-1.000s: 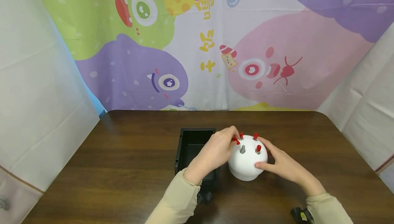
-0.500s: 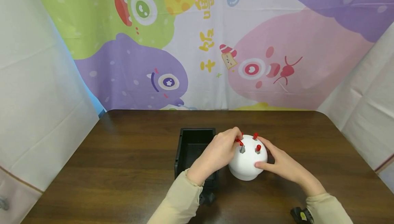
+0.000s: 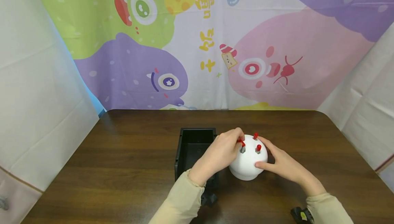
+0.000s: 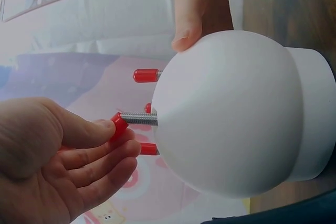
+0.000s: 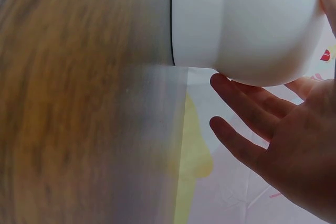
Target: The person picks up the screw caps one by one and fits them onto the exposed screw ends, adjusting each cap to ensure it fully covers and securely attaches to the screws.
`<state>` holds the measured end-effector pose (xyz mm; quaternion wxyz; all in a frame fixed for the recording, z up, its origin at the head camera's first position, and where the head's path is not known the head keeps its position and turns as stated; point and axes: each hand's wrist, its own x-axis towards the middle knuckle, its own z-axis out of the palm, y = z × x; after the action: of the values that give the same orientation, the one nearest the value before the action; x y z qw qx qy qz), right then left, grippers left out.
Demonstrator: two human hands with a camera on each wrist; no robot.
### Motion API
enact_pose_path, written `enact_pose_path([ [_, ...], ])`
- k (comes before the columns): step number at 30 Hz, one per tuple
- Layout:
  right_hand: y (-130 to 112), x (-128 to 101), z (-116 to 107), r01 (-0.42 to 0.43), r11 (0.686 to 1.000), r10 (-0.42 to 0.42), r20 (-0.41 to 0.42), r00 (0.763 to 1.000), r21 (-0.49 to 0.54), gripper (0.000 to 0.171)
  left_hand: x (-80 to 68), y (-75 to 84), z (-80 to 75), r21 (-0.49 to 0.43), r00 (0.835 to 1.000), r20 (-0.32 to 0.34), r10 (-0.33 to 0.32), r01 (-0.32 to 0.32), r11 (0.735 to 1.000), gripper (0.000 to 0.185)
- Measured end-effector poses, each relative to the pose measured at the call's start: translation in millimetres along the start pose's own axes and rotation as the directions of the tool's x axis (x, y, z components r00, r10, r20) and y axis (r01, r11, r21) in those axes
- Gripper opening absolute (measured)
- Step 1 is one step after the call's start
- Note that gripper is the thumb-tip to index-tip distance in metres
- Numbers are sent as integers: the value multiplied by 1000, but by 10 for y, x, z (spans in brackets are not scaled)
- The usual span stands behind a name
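Observation:
A white dome (image 3: 246, 165) stands on the dark wooden table (image 3: 123, 169), with threaded metal studs poking from its top. Two studs show red caps (image 3: 255, 135) (image 3: 259, 147). My left hand (image 3: 240, 142) pinches another red cap (image 3: 243, 144) on the end of the near-left stud. In the left wrist view thumb and fingers of the left hand (image 4: 113, 132) hold this cap (image 4: 119, 125) on the bare thread (image 4: 140, 118). My right hand (image 3: 269, 154) rests against the dome's right side, fingers fairly straight, thumb on its front. Those fingers (image 5: 247, 103) lie along the dome (image 5: 247, 24).
An open black box (image 3: 179, 148) stands just left of the dome, partly under my left forearm. A small black object (image 3: 300, 214) lies at the table's near right edge. Another dark piece (image 3: 209, 199) shows beneath my left sleeve. A cartoon cloth hangs behind.
My left hand has carried the red cap right, from the dome's left rim onto the bare grey stud. One rear cap is now hidden behind its fingers. The right hand has stayed put.

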<state>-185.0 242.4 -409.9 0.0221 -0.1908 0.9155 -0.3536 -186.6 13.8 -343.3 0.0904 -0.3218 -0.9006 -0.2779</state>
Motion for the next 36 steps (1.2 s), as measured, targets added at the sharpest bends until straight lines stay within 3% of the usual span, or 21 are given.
enact_pose_path([
  [36, -2, -4, -2, 13, 1000, -14, -5, 1000, -7, 82, 2, 45, 6, 100, 991, -58, 119, -113, 989, 7],
])
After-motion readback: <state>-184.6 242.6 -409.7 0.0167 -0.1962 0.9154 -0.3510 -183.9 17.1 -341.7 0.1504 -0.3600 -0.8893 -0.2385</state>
